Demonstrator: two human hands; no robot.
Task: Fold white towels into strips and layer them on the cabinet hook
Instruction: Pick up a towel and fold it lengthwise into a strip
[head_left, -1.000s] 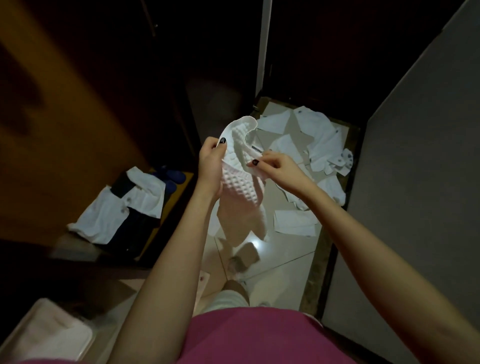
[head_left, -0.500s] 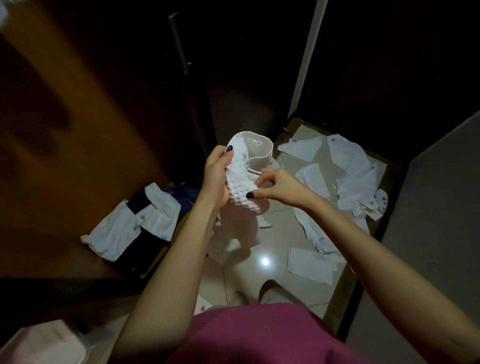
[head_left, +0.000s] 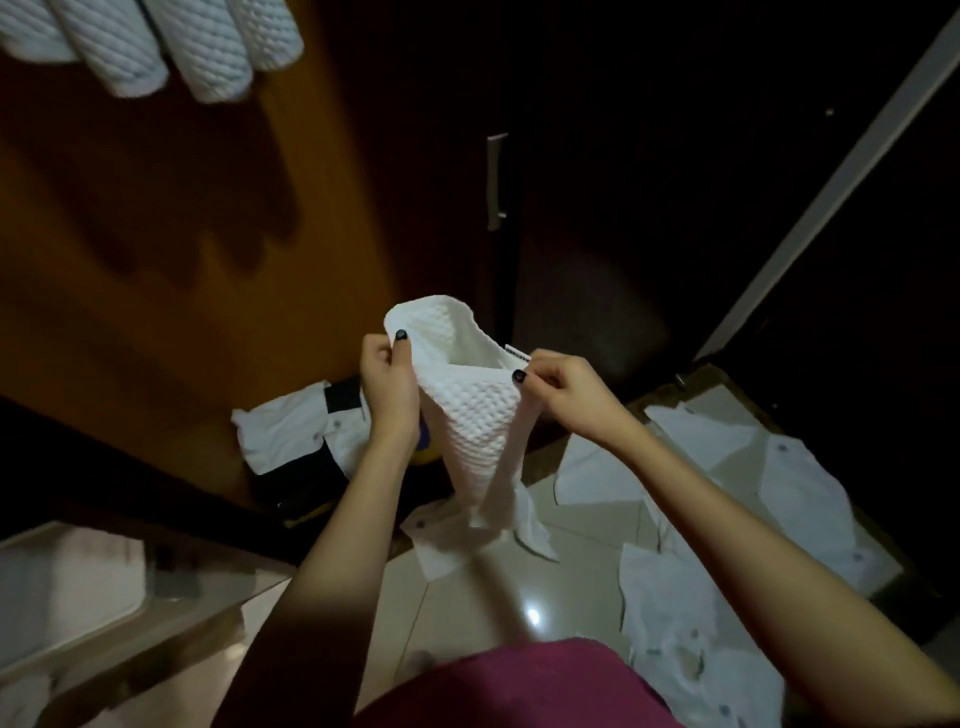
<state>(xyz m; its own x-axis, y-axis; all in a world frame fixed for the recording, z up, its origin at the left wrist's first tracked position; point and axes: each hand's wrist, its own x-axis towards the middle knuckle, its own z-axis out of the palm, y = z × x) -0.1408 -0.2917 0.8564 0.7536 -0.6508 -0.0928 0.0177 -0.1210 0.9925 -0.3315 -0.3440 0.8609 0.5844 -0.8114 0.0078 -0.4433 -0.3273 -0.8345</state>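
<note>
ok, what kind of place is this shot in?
Probably a home wardrobe or dressing corner, dimly lit: dark cabinet doors with a metal handle, folded white towels hanging at top left, and white shirts strewn over the glossy tiled floor.

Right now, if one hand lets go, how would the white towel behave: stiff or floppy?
Probably floppy: the white towel sags to a point below the left hand and right hand. Likely light, since thumb pinches carry it. Its bumpy weave should resist slipping.
</note>
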